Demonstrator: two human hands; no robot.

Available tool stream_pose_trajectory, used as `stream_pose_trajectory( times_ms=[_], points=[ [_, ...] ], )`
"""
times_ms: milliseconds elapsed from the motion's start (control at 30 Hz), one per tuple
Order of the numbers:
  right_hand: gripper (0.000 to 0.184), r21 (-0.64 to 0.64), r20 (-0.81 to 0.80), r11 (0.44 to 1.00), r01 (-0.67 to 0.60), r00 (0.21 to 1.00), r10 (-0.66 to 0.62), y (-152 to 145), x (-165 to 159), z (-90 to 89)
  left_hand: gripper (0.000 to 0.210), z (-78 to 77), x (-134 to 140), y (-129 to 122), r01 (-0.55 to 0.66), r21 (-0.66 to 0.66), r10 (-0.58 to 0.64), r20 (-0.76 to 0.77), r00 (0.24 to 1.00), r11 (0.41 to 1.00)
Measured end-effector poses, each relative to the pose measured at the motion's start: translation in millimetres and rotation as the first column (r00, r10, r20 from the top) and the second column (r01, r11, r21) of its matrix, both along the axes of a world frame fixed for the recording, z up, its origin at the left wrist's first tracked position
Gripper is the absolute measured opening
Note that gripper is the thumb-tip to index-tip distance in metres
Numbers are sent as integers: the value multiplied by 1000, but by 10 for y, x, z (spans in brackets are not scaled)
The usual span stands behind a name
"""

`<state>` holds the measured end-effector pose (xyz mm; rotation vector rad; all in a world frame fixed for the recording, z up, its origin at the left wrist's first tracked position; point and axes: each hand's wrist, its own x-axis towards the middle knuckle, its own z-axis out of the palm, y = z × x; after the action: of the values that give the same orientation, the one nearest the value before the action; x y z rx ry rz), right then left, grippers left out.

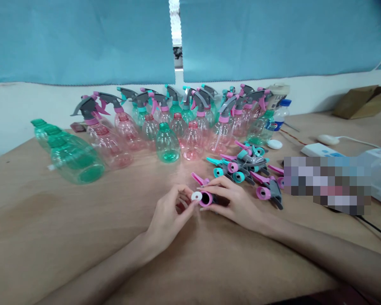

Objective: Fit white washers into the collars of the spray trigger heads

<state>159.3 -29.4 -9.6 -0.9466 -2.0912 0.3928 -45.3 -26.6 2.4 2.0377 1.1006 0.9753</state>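
Between thumb and fingers, my left hand (pixel 169 212) pinches a small white washer (pixel 196 196) with a hole in its middle. My right hand (pixel 236 201) grips a grey and pink spray head (pixel 206 198), its round pink collar turned toward the washer. The washer is right beside the collar's open mouth; whether they touch I cannot tell. Just beyond my right hand lies a pile of loose spray heads (pixel 241 163) in grey with pink or teal parts. Another pink and grey spray head (pixel 268 192) rests to the right of that hand.
Pink and green clear bottles (pixel 193 142) stand along the back, many topped with spray heads. Green bottles (pixel 79 159) are at the left. At right are a water bottle (pixel 281 114), a white round lid (pixel 274 144), a power strip (pixel 320 150) and a cardboard box (pixel 362 101).
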Motion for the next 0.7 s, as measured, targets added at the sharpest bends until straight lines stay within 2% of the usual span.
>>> stream_pose_trajectory(
  times_ms=[100,233,333,500,700],
  points=[
    [31,-6,3,1000,0,1000,0,0,3,-4,24,17,-6,10,9,37,-8,-24,1000,999],
    [31,-7,11,1000,7,1000,-6,2,5,-13,17,70,-8,6,47,76,-42,-76,996,996],
    [32,-19,17,1000,13,1000,-12,2,8,-14,17,93,-4,-8,27,83,-23,-55,998,996],
    [28,-57,3,998,29,1000,-29,-6,18,6,16,71,-10,-22,37,98,-32,-50,998,995],
    [24,-81,-15,997,15,1000,-17,-14,22,29,13,39,-33,-39,-65,132,65,8,998,989]
  ],
)
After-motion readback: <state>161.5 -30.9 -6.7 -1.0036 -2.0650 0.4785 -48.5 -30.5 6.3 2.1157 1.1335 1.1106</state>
